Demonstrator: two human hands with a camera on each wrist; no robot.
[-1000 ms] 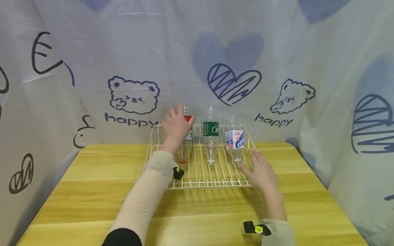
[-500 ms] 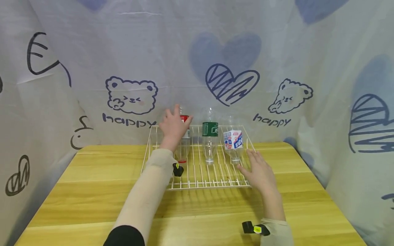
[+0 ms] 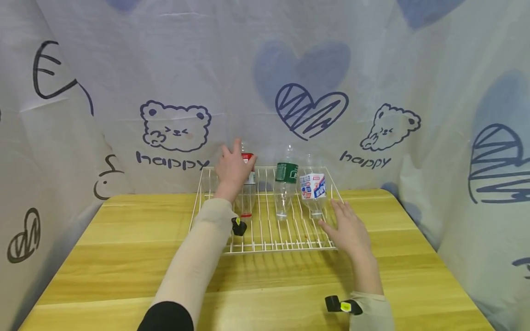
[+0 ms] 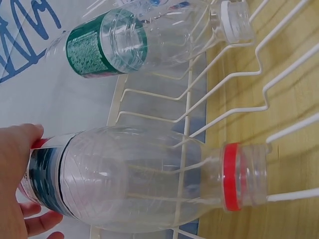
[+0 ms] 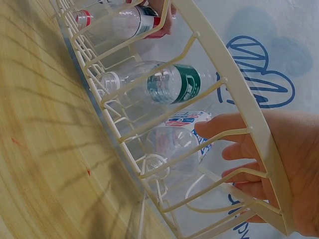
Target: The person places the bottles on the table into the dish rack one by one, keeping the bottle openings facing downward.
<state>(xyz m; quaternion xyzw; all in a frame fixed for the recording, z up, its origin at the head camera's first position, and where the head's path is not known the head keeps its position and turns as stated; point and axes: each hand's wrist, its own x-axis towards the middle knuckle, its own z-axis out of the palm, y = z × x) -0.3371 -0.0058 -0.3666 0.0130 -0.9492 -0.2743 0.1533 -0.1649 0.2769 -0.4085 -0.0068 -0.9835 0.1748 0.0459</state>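
Observation:
A clear plastic bottle (image 3: 247,200) with a red-and-white label leans neck-down in the white wire rack (image 3: 285,250). My left hand (image 3: 232,171) holds it by the label, thumb on one side and fingers on the other in the left wrist view. To its right, a green-labelled bottle (image 3: 286,173) also stands neck-down, tilted to the right at its top. Beyond that leans a bottle with a white-and-blue label (image 3: 313,186). My right hand (image 3: 350,230) is at the rack's right side, fingers extended near this last bottle. Whether they touch it I cannot tell.
Under the rack lies a wooden table (image 3: 265,294), with bare wood in front and on both sides. A cloth backdrop (image 3: 232,69) with drawn bears and hearts hangs close behind the rack. Several wire dividers separate the bottles.
The green-labelled bottle's top has swung to the right, so it now tilts toward the white-and-blue one. Both hands stay nearly in place; the view shifts slightly.

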